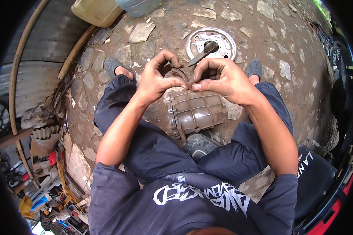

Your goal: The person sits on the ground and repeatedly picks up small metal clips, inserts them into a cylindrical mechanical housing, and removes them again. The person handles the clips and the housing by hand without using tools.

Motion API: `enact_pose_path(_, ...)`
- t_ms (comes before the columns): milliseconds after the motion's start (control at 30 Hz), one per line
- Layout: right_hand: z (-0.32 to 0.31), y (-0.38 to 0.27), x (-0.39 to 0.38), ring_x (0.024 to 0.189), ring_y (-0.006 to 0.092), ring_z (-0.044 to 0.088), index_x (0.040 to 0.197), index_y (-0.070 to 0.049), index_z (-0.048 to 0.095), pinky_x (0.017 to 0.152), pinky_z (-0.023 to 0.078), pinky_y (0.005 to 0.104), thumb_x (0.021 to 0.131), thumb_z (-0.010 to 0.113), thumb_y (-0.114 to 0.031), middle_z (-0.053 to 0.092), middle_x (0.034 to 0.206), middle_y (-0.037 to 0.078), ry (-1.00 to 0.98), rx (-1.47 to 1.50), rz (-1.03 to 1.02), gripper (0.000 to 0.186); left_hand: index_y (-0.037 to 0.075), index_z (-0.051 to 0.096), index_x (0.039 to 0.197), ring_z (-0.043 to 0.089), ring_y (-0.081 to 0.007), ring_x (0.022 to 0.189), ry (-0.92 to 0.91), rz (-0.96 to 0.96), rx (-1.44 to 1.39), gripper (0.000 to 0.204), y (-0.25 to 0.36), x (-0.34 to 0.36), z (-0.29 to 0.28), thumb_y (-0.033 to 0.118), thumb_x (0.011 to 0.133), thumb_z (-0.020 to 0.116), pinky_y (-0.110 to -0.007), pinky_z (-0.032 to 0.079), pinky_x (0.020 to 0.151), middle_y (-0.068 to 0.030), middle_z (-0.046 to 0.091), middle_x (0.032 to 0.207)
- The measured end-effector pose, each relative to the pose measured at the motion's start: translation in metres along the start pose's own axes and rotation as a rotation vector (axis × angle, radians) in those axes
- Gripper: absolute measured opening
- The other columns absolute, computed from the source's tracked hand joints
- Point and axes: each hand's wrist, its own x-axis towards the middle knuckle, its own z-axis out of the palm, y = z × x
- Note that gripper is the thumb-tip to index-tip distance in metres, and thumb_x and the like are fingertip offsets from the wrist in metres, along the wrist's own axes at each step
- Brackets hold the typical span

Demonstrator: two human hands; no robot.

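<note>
From here, I have the left hand (157,76) and right hand (222,78) pinched narrow on a small dark piece (179,73), thumb tips close together. I see it above a ribbed metal housing (200,111), between the knees. A round pale plate (226,42) lies farther out on stony ground (169,24).
</note>
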Motion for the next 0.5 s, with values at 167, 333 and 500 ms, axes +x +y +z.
enact_pose_path(167, 0.0, 0.004, 0.004, 0.096, 0.0137, 0.072, 0.106, 0.0, 0.072, 0.09, 0.057, 0.0299, 0.089, 0.082, -0.01, 0.076, 0.1, 0.007, 0.172, -0.063, -0.045, 0.022, 0.004, 0.057, 0.081, 0.06, -0.0143, 0.087, 0.084, 0.098, 0.406, 0.039, -0.001, 0.007, -0.007, 0.011, 0.071, 0.094, -0.028, 0.048, 0.083, -0.0018, 0.062, 0.092)
enact_pose_path(333, 0.001, 0.008, 0.005, 0.095, 0.0142, 0.073, 0.105, 0.001, 0.073, 0.09, 0.058, 0.0311, 0.088, 0.083, -0.009, 0.077, 0.099, 0.008, 0.252, -0.143, -0.093, 0.023, 0.003, 0.076, 0.112, 0.071, -0.0162, 0.098, 0.117, 0.217, 0.364, 0.032, 0.005, 0.003, 0.012, 0.013, 0.084, 0.087, -0.031, 0.059, 0.084, -0.0067, 0.073, 0.102)
enact_pose_path(500, 0.005, 0.015, 0.001, 0.095, 0.0167, 0.075, 0.107, 0.001, 0.074, 0.087, 0.06, 0.0318, 0.088, 0.081, -0.008, 0.078, 0.1, 0.01, 0.286, -0.252, -0.051, 0.022, -0.001, 0.075, 0.118, 0.073, -0.0124, 0.087, 0.076, -0.079, 0.227, 0.029, 0.004, -0.007, 0.018, 0.009, 0.092, 0.08, -0.026, 0.061, 0.076, -0.0082, 0.077, 0.104)
